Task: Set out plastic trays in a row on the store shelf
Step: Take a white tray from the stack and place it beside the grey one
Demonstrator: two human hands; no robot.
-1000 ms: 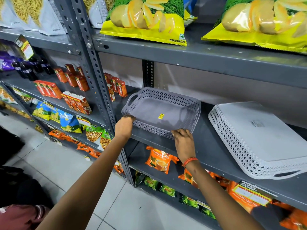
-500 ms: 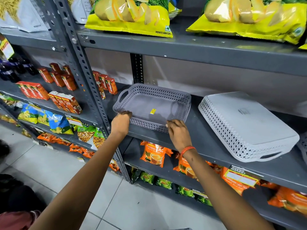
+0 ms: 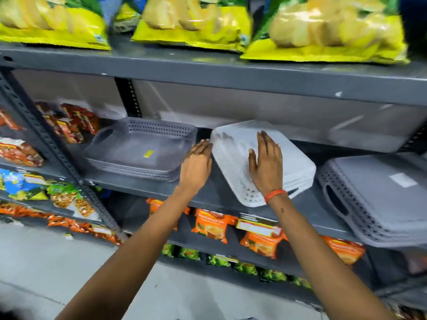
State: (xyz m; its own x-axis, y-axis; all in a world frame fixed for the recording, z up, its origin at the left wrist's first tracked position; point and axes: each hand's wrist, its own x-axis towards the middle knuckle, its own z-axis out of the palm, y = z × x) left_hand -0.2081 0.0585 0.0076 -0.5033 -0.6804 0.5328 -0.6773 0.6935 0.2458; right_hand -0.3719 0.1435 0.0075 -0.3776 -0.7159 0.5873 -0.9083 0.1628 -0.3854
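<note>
A grey perforated tray (image 3: 138, 148) with a yellow sticker sits upright at the left of the grey shelf (image 3: 208, 192). Beside it a white perforated tray (image 3: 298, 162) lies upside down and askew. My left hand (image 3: 196, 162) is open, its fingertips at the white tray's left edge. My right hand (image 3: 265, 162) lies flat and open on the white tray's upturned bottom. A second grey tray (image 3: 381, 197) lies upside down at the right, hanging over the shelf's front edge. The frame is blurred by motion.
Yellow snack bags (image 3: 191, 24) fill the shelf above. Orange packets (image 3: 215, 225) and green packets (image 3: 245, 266) line the shelves below. Red boxes (image 3: 78, 123) stand behind the slotted upright post (image 3: 46, 139) at the left. Grey tiled floor (image 3: 57, 262) lies below.
Both hands have left the grey tray with the sticker and moved right onto the white upside-down tray. The view has swung right, bringing the second grey tray into sight.
</note>
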